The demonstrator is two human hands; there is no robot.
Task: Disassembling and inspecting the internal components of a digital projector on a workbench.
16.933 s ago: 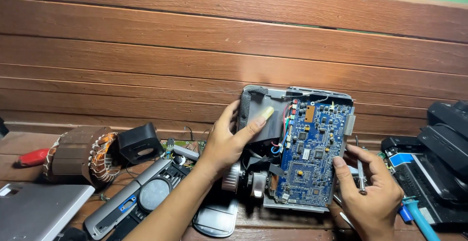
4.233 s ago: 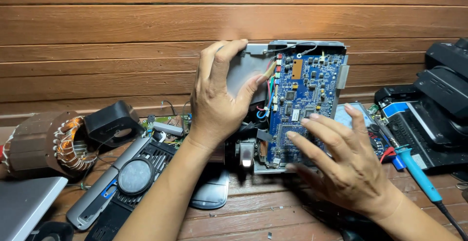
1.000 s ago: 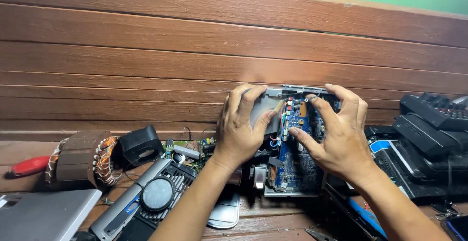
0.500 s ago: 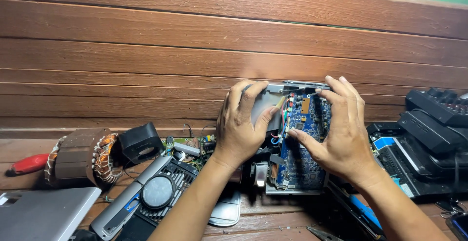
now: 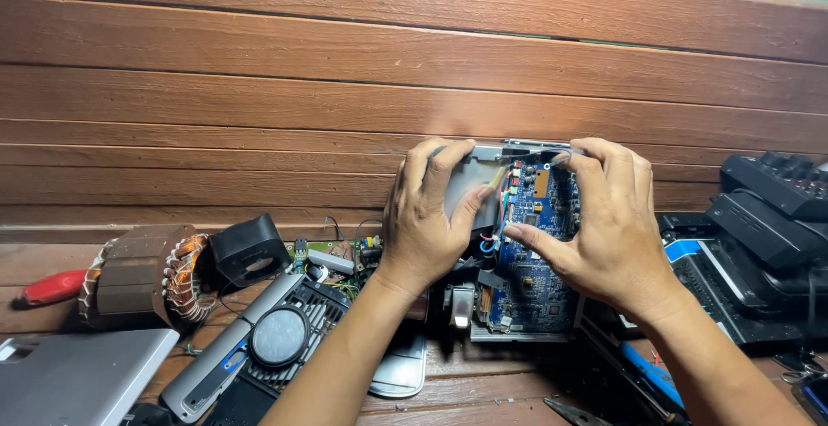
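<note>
While both hands close on it from either side, an opened electronic device (image 5: 517, 245) stands tilted up against the brown plank wall (image 5: 345, 90), near the right of the cluttered wooden bench (image 5: 483, 391). Its exposed blue circuit board (image 5: 539, 279) faces the camera, dotted with small chips, an orange part near the top and a bunch of coloured wires along its left edge; a grey metal plate (image 5: 474, 180) covers the upper left, and a silvery frame runs round the bottom. Left hand (image 5: 427, 219): fingers curled over the top edge of the grey plate, thumb pressed on its face, gripping. Right hand (image 5: 604, 228): fingers hooked over the top right edge, thumb tip on the board by the wires, also gripping. Just left of the device lie a small green board (image 5: 336, 253), a black fan grille (image 5: 285, 331) and a silver bar-shaped casing (image 5: 224, 366). Farther left, a motor core with copper windings (image 5: 151, 275), a black cube-like part (image 5: 250, 249) touching it, and a red handle (image 5: 47, 288) (tool end hidden). Black machine housings (image 5: 768, 236) crowd the right side, and a blue-handled tool (image 5: 651, 374) lies below the right wrist.
</note>
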